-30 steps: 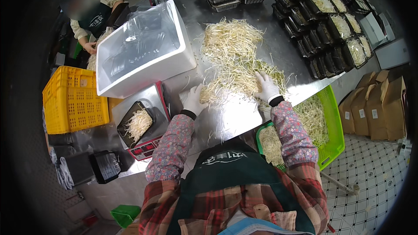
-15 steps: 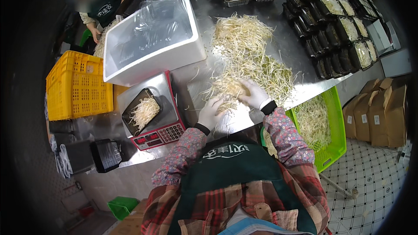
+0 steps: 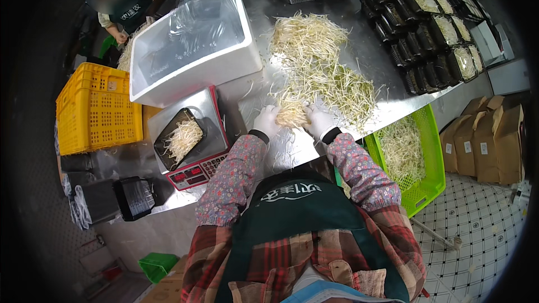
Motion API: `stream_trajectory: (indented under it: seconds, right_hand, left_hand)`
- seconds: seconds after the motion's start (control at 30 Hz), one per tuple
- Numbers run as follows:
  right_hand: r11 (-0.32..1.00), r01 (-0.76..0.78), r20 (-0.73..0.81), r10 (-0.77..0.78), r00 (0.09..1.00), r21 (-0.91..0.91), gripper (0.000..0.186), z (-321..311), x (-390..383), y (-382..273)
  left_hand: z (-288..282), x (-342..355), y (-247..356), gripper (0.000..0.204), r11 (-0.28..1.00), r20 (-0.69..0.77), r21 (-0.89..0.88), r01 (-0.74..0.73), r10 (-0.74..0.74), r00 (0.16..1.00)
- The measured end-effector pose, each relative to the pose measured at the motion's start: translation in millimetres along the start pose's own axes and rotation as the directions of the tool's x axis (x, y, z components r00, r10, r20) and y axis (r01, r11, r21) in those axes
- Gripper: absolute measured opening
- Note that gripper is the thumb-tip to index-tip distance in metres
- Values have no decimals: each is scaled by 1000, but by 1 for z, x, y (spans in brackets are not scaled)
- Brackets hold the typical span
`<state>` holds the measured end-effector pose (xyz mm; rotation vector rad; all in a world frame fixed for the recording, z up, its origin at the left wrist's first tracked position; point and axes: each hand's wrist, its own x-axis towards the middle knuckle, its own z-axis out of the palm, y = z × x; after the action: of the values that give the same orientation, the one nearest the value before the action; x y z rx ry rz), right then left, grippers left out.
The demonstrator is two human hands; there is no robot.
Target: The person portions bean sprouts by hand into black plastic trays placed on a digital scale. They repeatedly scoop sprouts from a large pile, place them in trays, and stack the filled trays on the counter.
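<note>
Both my hands wear white gloves and press a bunch of bean sprouts [image 3: 291, 113] between them, low over the metal table. My left hand [image 3: 266, 122] closes on the bunch from its left side, and my right hand [image 3: 319, 120] closes on it from the right. Just beyond lies a long loose heap of bean sprouts [image 3: 309, 39], spreading away across the table. To the left, a black tray [image 3: 163, 141] partly filled with sprouts rests tilted in view on a red and silver scale [image 3: 210, 113]. The undersides of my fingers are hidden by the sprouts.
A white foam box [image 3: 196, 81] lined with clear film stands behind the scale, beside a yellow crate [image 3: 100, 115]. Packed black trays [image 3: 432, 39] are stacked at right. A green basket [image 3: 435, 182] of sprouts sits below the table edge. Another person [image 3: 135, 8] works at far left.
My hands have drawn together around the loose sprouts, squeezing them into a compact bunch. The view has shifted slightly; the tray stays on the scale.
</note>
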<state>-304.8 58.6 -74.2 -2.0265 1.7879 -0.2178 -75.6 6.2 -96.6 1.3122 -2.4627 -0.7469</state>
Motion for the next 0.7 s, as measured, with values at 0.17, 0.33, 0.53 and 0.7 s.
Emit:
stream_trajectory:
  seconds: [0.17, 0.33, 0.53, 0.7]
  right_hand:
    - [986, -117, 12, 117, 993, 119, 49, -37, -9, 33]
    - [987, -109, -52, 104, 993, -115, 69, -28, -20, 39]
    - [937, -266, -46, 283, 958, 225, 40, -49, -8, 65]
    - [943, -48, -174, 110, 979, 328, 41, -84, -9, 15]
  left_hand:
    - [-14, -28, -23, 37, 994, -71, -105, 30, -38, 997]
    - [-18, -44, -8, 39, 998, -250, 18, 63, -57, 967]
    - [-31, -56, -14, 35, 992, -89, -122, -14, 3, 996]
    - [-31, -58, 22, 44, 965, -179, -60, -256, 242, 954]
